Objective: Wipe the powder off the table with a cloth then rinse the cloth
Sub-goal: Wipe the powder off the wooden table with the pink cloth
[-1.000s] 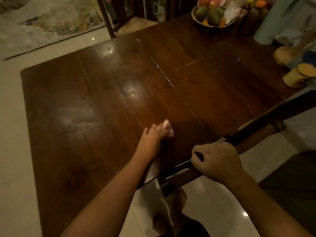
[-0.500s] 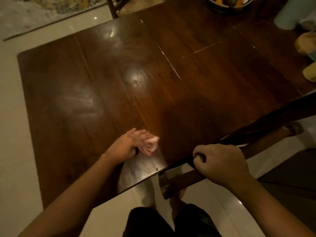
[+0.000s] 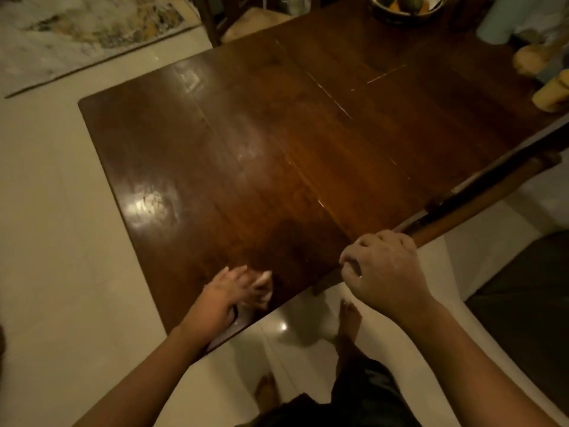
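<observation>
A dark wooden table [image 3: 277, 149] fills the middle of the view. My left hand [image 3: 228, 297] lies near the table's front edge and grips a small pale pink cloth [image 3: 264, 277], bunched under the fingers and pressed on the wood. Faint whitish smears show on the tabletop around [image 3: 246, 152]. My right hand [image 3: 381, 272] grips the top rail of a wooden chair [image 3: 480, 192] beside the table's front right edge.
A bowl of fruit [image 3: 403, 7] stands at the table's far end, with a pale cylinder [image 3: 498, 23] and yellowish containers [image 3: 551, 94] on the right. Another chair [image 3: 246, 20] stands behind the table. A patterned rug [image 3: 86, 32] lies on the tiled floor at far left.
My left hand has dragged the cloth back toward the table's front edge and to the left. My right hand has kept its grip on the chair rail.
</observation>
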`<state>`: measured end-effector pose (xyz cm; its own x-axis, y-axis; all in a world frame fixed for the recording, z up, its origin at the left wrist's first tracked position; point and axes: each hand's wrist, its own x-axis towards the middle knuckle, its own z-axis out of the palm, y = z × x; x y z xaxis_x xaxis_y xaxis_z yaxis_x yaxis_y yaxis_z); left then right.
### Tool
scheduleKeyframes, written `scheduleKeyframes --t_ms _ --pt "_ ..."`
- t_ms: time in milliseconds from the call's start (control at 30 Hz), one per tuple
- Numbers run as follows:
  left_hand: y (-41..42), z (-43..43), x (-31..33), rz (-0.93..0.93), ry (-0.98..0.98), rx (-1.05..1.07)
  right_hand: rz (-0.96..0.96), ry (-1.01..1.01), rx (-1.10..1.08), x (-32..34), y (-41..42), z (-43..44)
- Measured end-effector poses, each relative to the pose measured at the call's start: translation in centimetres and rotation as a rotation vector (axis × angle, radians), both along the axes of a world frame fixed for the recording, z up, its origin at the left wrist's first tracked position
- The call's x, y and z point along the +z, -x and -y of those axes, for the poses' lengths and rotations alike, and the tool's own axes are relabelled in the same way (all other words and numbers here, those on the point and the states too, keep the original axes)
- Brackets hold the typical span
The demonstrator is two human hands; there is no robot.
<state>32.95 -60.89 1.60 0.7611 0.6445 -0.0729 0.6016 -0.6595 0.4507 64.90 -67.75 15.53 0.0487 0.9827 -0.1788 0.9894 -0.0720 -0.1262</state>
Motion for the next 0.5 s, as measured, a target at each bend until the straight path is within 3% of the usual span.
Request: scheduleKeyframes --t_ms 100,200,300,433,500 --pt "5.6 1.5 -0.4 0.002 -0.007 -0.170 0.106 -0.003 -0.040 -1.0 3.8 0.7" --pt "11.5 1.2 -0.6 0.073 -0.022 -0.173 -0.108 0.176 -0.014 -4.0 7.1 -0.5" --pt "14.5 0.3 -0.4 0.183 -0.008 0.089 -0.288 0.361 -0.008 -8.5 10.4 -1.2" --pt "11.9 -0.8 0.8 0.225 0.061 0.641 -0.189 0.311 -0.017 -13.2 13.1 0.1" --pt "8.8 -0.7 0.7 0.120 0.092 0.818 -0.110 0.211 -0.013 -14.1 13.7 1.1"
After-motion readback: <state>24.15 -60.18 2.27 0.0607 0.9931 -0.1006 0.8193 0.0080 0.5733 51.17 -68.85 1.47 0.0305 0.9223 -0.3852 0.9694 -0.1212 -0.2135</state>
